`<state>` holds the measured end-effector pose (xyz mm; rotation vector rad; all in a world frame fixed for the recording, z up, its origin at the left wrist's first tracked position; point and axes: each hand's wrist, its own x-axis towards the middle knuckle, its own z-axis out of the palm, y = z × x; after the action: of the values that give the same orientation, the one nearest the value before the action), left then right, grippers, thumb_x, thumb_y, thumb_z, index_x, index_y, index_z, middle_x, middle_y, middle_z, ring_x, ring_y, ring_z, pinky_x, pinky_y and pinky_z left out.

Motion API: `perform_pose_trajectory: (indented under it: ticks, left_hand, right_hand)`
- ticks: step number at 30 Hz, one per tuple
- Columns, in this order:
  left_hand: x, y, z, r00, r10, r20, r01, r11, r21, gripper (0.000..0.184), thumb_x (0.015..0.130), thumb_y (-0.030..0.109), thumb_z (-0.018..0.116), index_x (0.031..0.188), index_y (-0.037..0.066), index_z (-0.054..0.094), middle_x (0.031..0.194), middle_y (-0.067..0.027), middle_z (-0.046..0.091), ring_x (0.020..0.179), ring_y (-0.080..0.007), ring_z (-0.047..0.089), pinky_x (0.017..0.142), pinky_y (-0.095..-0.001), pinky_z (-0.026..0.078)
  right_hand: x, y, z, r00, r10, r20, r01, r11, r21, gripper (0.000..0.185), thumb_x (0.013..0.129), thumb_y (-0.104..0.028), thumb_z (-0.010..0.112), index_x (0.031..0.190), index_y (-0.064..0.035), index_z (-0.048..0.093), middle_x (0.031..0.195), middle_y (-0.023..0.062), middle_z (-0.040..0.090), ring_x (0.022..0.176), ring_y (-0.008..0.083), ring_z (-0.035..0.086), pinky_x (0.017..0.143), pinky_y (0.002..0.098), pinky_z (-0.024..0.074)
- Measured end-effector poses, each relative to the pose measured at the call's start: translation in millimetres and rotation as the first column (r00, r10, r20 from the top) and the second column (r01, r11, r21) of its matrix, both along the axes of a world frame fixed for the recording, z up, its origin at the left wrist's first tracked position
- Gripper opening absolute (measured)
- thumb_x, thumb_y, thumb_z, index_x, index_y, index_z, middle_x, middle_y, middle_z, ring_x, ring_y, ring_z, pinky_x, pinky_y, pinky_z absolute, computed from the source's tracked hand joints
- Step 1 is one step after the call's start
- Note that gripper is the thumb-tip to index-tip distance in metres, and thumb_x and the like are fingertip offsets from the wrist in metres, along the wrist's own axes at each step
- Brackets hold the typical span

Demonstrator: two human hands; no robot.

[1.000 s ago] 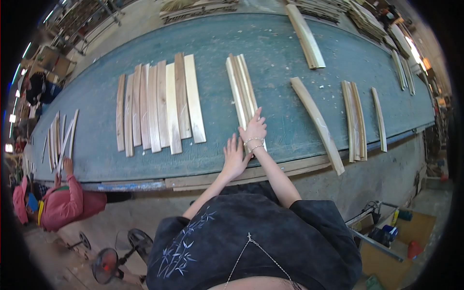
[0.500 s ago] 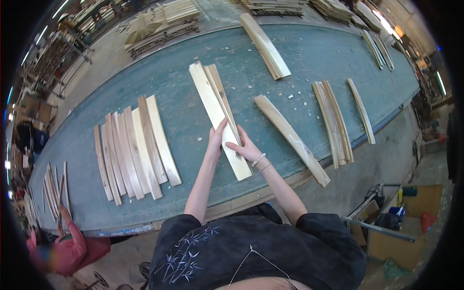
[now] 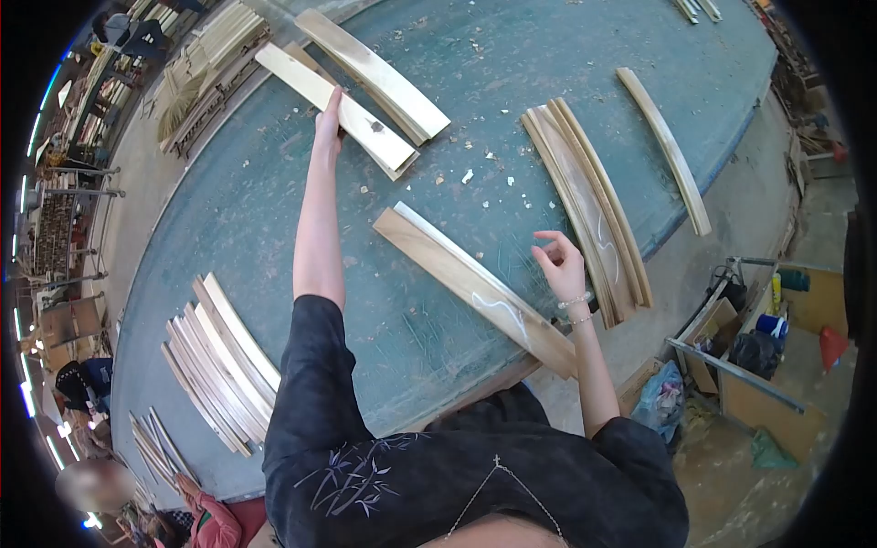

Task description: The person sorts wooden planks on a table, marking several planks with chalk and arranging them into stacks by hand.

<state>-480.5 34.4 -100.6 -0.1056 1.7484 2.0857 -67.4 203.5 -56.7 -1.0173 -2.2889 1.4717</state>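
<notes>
My left hand [image 3: 331, 125] is stretched far forward, its fingers wrapped round the edge of a pale wooden board [image 3: 306, 80] with a dark knot near its end. At least one more board shows beneath that one. Close alongside on the right lies another stack of boards [image 3: 384, 73]. My right hand [image 3: 561, 267], with a bracelet at the wrist, holds nothing; thumb and fingers are curved and apart. It hovers between a chalk-marked board [image 3: 457, 274], which has a paler strip along its far side, and a stack of curved boards [image 3: 585, 201].
Several slats [image 3: 219, 356] lie side by side at left on the green table [image 3: 411, 365]. A single curved slat [image 3: 665, 146] lies at right. A co-worker's pink sleeve [image 3: 224, 525] is at lower left. An open wooden crate [image 3: 776, 374] stands beyond the table's right edge.
My left hand has carried the pale boards forward beside the far stack. My right hand has let go and moved right. A paler strip now shows beside the chalk-marked board. The view has turned.
</notes>
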Motion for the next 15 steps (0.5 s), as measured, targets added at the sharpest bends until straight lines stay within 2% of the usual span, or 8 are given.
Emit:
perform_pose_trajectory:
  ticks: [3,5,7,9,10,11,12,15]
  left_hand:
    - [-13.9,14.5,-23.0,1.0,0.011,0.008,-0.011,0.999,-0.031,0.059,0.072,0.045,0.061,0.104,-0.003,0.05,0.092,-0.0079,0.058,0.078,-0.0179,0.058,0.067,-0.0314,0.047]
    - [-9.1,17.1,-16.1,1.0,-0.017,-0.008,0.017,1.0,-0.019,0.061,0.072,0.047,0.06,0.106,-0.002,0.05,0.096,-0.008,0.058,0.083,-0.0183,0.058,0.072,-0.0309,0.046]
    - [-1.7,13.4,-4.0,0.999,-0.051,0.018,0.052,0.992,-0.119,0.057,0.075,0.044,0.058,0.105,-0.003,0.05,0.096,-0.0111,0.058,0.084,-0.0199,0.058,0.075,-0.0327,0.046]
    - [-4.0,5.1,-16.0,0.987,-0.091,-0.129,0.064,0.978,-0.2,0.053,0.079,0.039,0.054,0.104,-0.007,0.049,0.095,-0.0168,0.058,0.083,-0.0227,0.058,0.076,-0.0328,0.046]
    - [11.7,-2.1,-2.2,0.979,-0.057,-0.193,0.008,0.969,-0.247,0.057,0.079,0.039,0.053,0.107,-0.01,0.045,0.099,-0.0204,0.056,0.087,-0.0269,0.057,0.078,-0.0346,0.045]
    - [25.8,-11.8,-5.6,0.955,0.05,-0.293,-0.166,0.908,-0.385,0.06,0.078,0.038,0.053,0.111,-0.01,0.04,0.107,-0.0249,0.048,0.098,-0.032,0.048,0.084,-0.0372,0.04]
    - [43.4,-25.6,-2.9,0.91,0.133,-0.392,-0.334,0.797,-0.504,0.065,0.077,0.038,0.054,0.115,-0.01,0.035,0.116,-0.0294,0.04,0.11,-0.0371,0.04,0.09,-0.0397,0.035]
    - [142.0,-86.9,3.1,0.694,0.135,-0.707,-0.609,0.633,-0.477,0.058,0.074,0.028,0.059,0.118,-0.002,0.034,0.105,-0.0203,0.044,0.094,-0.0309,0.048,0.083,-0.037,0.038]
  right_hand:
    - [-32.4,11.7,-10.7,0.995,0.101,-0.003,-0.101,0.991,-0.089,0.021,0.072,-0.006,0.062,0.093,-0.009,0.06,0.055,-0.0019,0.047,0.047,0.0038,0.04,0.044,0.0186,0.0333]
    - [-62.4,16.4,-25.2,0.964,0.237,-0.122,-0.241,0.971,-0.012,0.025,0.07,-0.007,0.063,0.095,-0.011,0.06,0.058,-0.0009,0.047,0.048,0.0054,0.041,0.045,0.0201,0.0343]
    - [-94.1,19.1,-41.3,0.933,0.34,-0.116,-0.331,0.939,0.09,0.029,0.07,-0.008,0.064,0.098,-0.0134,0.059,0.061,0.0011,0.046,0.051,0.009,0.042,0.047,0.0226,0.0359]
    - [-117.9,21.7,-53.9,0.896,0.44,-0.059,-0.412,0.874,0.259,0.034,0.07,-0.009,0.063,0.104,-0.0157,0.057,0.064,0.0036,0.046,0.055,0.0149,0.044,0.052,0.0256,0.0379]
    - [-127.0,16.8,-41.3,0.881,0.466,-0.077,-0.426,0.855,0.296,0.034,0.072,-0.009,0.061,0.105,-0.0144,0.057,0.066,0.0032,0.048,0.055,0.0144,0.044,0.052,0.0255,0.038]
    - [-132.6,11.1,-36.4,0.891,0.429,-0.149,-0.402,0.898,0.18,0.033,0.074,-0.008,0.059,0.107,-0.0123,0.056,0.068,0.0017,0.049,0.056,0.0116,0.043,0.053,0.0246,0.0375]
    - [-133.9,7.3,-29.1,0.916,0.391,-0.085,-0.369,0.908,0.198,0.031,0.076,-0.008,0.058,0.107,-0.0109,0.056,0.066,-0.0014,0.048,0.056,0.0075,0.04,0.051,0.022,0.0357]
    - [-122.2,2.8,-26.0,0.936,0.303,-0.179,-0.302,0.953,0.031,0.029,0.081,-0.011,0.055,0.11,-0.0084,0.053,0.06,-0.0059,0.04,0.054,0.0024,0.033,0.046,0.0176,0.0278]
